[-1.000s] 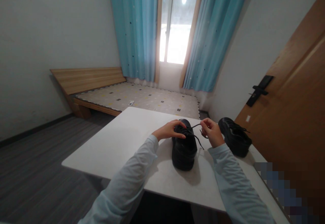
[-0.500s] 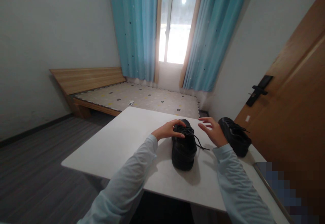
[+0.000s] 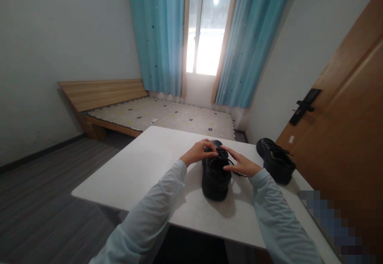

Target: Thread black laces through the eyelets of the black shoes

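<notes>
- From where I stand, two black shoes sit on one white table (image 3: 131, 168), whose top is smooth and flat with rounded corners.
- The near shoe (image 3: 216, 178) is upright, heel towards the person, its dark upper slightly glossy above a thick, chunky sole.
- The left hand (image 3: 200, 152) curls over its laced front, thumb and fingertips almost together; I can't tell whether they have caught a lace.
- The right hand (image 3: 242, 165) is at the shoe's other side, thumb and forefinger well parted around the edge of the opening; I can't make out any grip.
- Both hands hide much of the lacing; a thin, cord-like loose lace (image 3: 232, 163) runs out beside the right hand, partly behind it.
- The far shoe (image 3: 277, 162), the second of the pair, rests beyond the right hand near the table edge, by one wood-grained door (image 3: 341, 128) with a black handle (image 3: 305, 106).
- Past the table, one patterned mattress (image 3: 176, 114) lies against a wooden headboard (image 3: 110, 92), with one small pale device (image 3: 154, 121) on it.
- Two softly pleated blue curtains (image 3: 158, 36) flank one bright window (image 3: 209, 48).
</notes>
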`<action>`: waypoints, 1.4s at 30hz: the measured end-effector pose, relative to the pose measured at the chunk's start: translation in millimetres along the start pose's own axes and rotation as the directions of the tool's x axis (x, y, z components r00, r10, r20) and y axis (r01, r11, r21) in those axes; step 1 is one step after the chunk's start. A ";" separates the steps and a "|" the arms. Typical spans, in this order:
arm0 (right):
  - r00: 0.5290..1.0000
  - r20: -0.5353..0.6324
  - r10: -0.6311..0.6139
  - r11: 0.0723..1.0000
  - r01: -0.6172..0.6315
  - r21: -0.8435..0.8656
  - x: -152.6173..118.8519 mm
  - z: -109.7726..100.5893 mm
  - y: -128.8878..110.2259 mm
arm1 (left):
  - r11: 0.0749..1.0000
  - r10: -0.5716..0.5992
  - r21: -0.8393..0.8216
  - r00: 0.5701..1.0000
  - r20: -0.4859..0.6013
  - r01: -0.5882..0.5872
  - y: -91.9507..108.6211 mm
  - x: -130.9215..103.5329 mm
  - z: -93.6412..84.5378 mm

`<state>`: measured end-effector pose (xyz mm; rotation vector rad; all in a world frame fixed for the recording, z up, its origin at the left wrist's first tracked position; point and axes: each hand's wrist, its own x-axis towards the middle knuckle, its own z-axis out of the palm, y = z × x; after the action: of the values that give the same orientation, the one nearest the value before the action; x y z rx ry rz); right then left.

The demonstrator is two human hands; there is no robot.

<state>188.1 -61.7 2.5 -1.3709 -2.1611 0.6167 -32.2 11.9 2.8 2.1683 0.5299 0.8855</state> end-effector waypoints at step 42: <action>1.000 0.001 0.029 0.995 -0.029 0.099 0.9 2.0 -0.8 | 0.988 -0.123 0.078 0.983 -0.140 0.135 18.8 1.7 16.2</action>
<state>186.0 -61.4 1.6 -1.3517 -2.0850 0.7243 -17.4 -7.0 9.5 2.1340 0.7800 0.9572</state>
